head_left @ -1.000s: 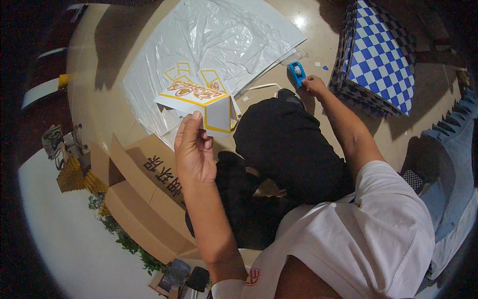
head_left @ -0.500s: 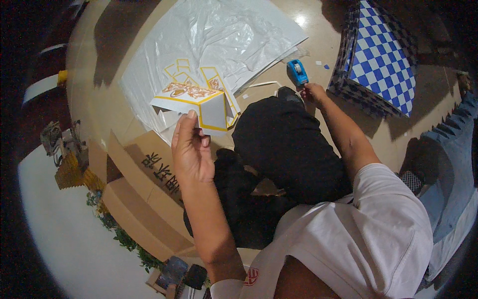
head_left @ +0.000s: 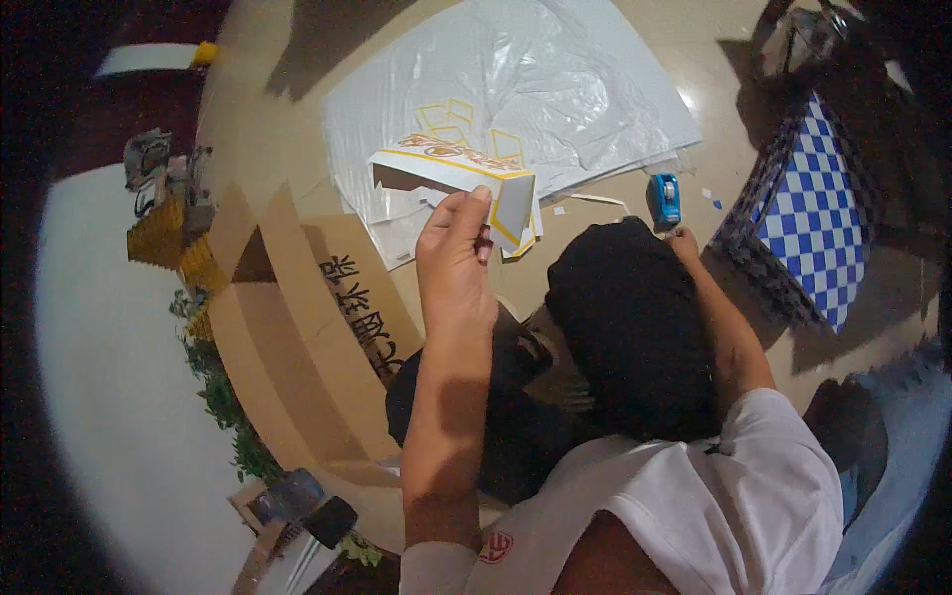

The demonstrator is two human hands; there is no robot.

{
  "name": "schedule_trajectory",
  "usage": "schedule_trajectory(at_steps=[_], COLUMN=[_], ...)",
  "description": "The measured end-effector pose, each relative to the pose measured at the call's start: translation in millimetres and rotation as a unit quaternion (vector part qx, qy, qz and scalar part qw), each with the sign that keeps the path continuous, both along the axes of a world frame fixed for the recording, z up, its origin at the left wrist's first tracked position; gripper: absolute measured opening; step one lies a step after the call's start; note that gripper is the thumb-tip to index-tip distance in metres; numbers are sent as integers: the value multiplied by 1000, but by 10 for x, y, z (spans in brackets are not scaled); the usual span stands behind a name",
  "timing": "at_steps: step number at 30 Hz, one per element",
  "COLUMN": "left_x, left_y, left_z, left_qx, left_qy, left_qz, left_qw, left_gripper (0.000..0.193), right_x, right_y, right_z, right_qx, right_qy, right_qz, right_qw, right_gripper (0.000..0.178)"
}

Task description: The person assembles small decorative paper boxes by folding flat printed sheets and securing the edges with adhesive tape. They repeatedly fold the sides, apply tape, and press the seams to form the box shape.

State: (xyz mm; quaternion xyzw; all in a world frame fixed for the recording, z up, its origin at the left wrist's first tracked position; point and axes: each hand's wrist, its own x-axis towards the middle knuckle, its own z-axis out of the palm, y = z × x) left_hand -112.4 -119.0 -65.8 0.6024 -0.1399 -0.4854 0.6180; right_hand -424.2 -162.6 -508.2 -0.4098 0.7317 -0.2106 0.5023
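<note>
My left hand (head_left: 458, 238) pinches a folded white paper box (head_left: 514, 208) with yellow edges and an orange-brown pattern on top. The box is raised off the floor, and its open side shows a dark hollow. Beyond it, flat paper pieces with yellow outlines (head_left: 444, 117) lie on a white plastic sheet (head_left: 585, 89). My right hand (head_left: 682, 244) is at the near end of a blue tape dispenser (head_left: 665, 202), its fingers closed and partly hidden by my dark-trousered knee. Whether tape is between those fingers is too small to see.
A large open cardboard box (head_left: 297, 367) with dark writing stands at my left. To the right is a blue-and-white checkered stack (head_left: 815, 223). Small scraps (head_left: 716, 204) lie on the tiled floor by the dispenser. Green plants (head_left: 213, 387) line the far left.
The view has swung left, so everything sits farther right. The paper box has been tipped, showing more of its hollow side. My right hand remains by the near end of the dispenser.
</note>
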Motion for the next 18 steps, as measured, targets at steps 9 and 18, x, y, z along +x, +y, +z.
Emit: schedule_trajectory(at_steps=[9, 18], left_x=[-71, -22], left_y=[27, 178], left_z=[224, 415], left_qx=[-67, -127], left_qy=[-128, -316], left_qz=[48, 54], left_qw=[988, 939], left_gripper=[14, 14], right_x=[1367, 1842], right_y=[-559, -212], right_z=[4079, 4781], right_qx=[-261, -333], right_qy=[-377, -384], right_qz=[322, 306], right_qw=[828, 805], right_gripper=[39, 45])
